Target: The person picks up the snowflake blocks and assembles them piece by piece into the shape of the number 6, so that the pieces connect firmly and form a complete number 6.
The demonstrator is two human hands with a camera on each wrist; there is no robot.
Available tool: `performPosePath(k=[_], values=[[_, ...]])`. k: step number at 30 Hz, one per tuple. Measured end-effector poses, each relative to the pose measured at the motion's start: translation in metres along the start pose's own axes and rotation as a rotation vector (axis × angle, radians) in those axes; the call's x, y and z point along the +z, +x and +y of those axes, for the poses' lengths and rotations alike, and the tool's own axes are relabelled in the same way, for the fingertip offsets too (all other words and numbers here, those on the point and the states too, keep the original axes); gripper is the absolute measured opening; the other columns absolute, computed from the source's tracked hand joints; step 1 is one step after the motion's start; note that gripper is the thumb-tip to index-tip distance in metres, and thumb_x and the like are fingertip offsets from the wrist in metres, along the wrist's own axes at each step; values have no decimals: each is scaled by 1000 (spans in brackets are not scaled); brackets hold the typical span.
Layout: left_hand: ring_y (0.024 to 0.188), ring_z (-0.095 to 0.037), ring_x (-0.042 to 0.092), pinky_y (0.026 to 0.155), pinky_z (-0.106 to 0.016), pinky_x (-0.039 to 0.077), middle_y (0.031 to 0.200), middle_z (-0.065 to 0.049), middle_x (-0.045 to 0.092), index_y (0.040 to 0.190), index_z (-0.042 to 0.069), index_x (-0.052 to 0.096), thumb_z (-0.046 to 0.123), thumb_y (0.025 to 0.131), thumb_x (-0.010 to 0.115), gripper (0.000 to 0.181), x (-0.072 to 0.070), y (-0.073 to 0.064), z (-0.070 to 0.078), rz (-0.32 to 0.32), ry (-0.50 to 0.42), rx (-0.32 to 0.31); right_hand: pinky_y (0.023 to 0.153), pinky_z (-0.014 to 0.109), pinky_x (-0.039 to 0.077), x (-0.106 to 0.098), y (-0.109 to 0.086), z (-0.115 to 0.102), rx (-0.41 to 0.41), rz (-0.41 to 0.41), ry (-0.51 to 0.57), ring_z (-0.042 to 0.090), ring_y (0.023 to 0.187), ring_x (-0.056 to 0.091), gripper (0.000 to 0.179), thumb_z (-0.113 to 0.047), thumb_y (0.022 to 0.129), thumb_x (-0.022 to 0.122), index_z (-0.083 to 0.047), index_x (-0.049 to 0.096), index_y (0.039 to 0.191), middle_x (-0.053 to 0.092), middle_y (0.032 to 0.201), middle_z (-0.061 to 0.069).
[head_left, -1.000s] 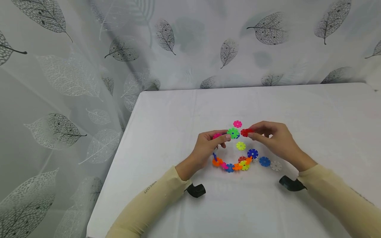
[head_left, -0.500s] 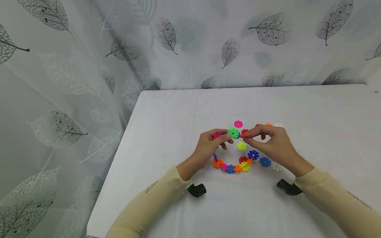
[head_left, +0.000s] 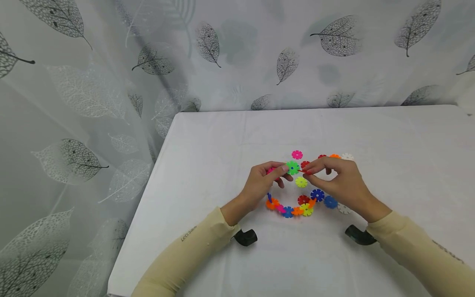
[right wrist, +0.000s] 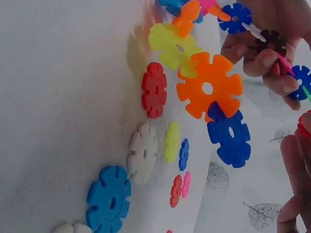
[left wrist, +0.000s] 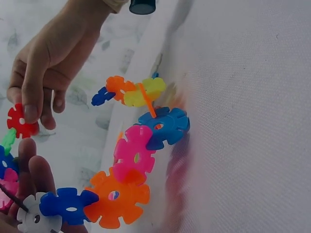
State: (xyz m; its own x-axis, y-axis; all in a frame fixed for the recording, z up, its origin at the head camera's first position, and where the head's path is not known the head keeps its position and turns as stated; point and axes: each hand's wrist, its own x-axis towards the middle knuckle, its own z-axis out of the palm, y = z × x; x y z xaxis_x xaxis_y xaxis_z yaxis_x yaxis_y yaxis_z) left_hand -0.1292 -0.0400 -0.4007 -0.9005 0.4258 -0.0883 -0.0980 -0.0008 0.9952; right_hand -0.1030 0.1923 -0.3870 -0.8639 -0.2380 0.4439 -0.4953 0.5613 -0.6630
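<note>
My left hand (head_left: 256, 181) grips one end of a curved chain of interlocking plastic snowflake discs. At that end is a green disc (head_left: 292, 168), by my thumb and fingertips. My right hand (head_left: 343, 177) pinches a red disc (left wrist: 18, 121) edge-on against the green one; whether their slots are joined cannot be told. From the left hand the chain runs through a white disc (left wrist: 36, 217), a blue disc (left wrist: 69, 206) and a large orange disc (left wrist: 116, 199). It curves low over the table to a dark blue disc (right wrist: 229, 134) at its free end.
Loose discs lie on the white table (head_left: 208, 165): a pink disc (head_left: 297, 154), a yellow disc (head_left: 301, 182), a blue disc (head_left: 331, 202), a white disc (head_left: 344, 209) and several more behind the right hand. A leaf-patterned curtain (head_left: 237, 53) hangs behind the table.
My right hand has moved slightly left and turned the red disc edge-on, bringing it to the green disc. The left hand has shifted the green disc slightly right.
</note>
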Motion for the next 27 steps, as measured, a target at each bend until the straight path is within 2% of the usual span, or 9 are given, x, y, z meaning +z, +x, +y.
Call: performPosePath(k=[3, 5, 9, 13, 18, 20, 21, 25, 27], values=[[78, -24, 66, 74, -40, 43, 96, -6, 76, 117, 8, 73, 37, 105, 56, 36, 0, 1, -1, 13, 19, 3, 68, 32, 46, -1, 0, 0, -44, -2, -19, 7, 99, 62, 34, 2, 73, 89, -20, 77, 95, 75, 100, -11], [77, -22, 66, 71, -37, 40, 96, -6, 76, 116, 8, 75, 37, 105, 55, 37, 0, 1, 0, 20, 22, 6, 68, 31, 47, -1, 0, 0, -72, -4, -39, 7, 99, 63, 37, 4, 71, 90, -21, 76, 95, 75, 100, -11], [79, -20, 68, 72, -36, 42, 95, -5, 76, 114, 9, 77, 36, 103, 59, 34, 0, 1, 0, 22, 19, -17, 75, 21, 50, -2, 1, 0, -147, -10, -79, 11, 96, 68, 38, 5, 68, 90, -19, 76, 94, 75, 100, -9], [83, -19, 69, 73, -36, 43, 94, -4, 76, 114, 9, 78, 35, 102, 62, 33, -1, 2, 1, 1, 9, -43, 85, 11, 46, -3, 0, 0, -216, -7, -103, 17, 92, 71, 36, 6, 66, 90, -14, 77, 93, 75, 98, -5], [86, -19, 68, 73, -35, 44, 97, -13, 75, 113, 7, 78, 34, 102, 62, 33, -1, 1, 1, -24, 15, -48, 80, 14, 47, -2, -3, 0, -250, 11, -122, 18, 86, 71, 33, 2, 65, 91, -10, 79, 93, 76, 94, -2], [87, -18, 67, 74, -36, 45, 98, -19, 74, 114, 6, 78, 32, 102, 62, 33, 0, 1, 1, -30, 26, -36, 78, 17, 47, -2, -4, 1, -268, 18, -135, 18, 83, 71, 22, -17, 76, 91, -9, 79, 92, 76, 92, -1], [88, -17, 67, 75, -37, 45, 98, -20, 74, 114, 6, 77, 31, 102, 62, 32, 0, 0, 1, -33, 29, -29, 77, 19, 47, -1, -5, 1, -277, 26, -139, 18, 82, 70, 23, -27, 82, 87, -9, 79, 92, 76, 91, -1], [88, -19, 64, 72, -34, 43, 94, -19, 74, 118, 6, 76, 29, 103, 60, 31, 2, -1, 1, -44, 29, -3, 76, 17, 47, 2, -6, 2, -311, 71, -148, 17, 77, 69, 56, -58, 97, 58, -7, 80, 91, 76, 88, 1], [82, -22, 59, 65, -30, 41, 89, -14, 74, 120, 7, 76, 29, 103, 60, 32, 3, -1, 1, -46, 18, -7, 77, 15, 47, 3, -5, 1, -314, 90, -134, 17, 76, 69, 57, -58, 97, 57, -6, 79, 90, 76, 87, 1]])
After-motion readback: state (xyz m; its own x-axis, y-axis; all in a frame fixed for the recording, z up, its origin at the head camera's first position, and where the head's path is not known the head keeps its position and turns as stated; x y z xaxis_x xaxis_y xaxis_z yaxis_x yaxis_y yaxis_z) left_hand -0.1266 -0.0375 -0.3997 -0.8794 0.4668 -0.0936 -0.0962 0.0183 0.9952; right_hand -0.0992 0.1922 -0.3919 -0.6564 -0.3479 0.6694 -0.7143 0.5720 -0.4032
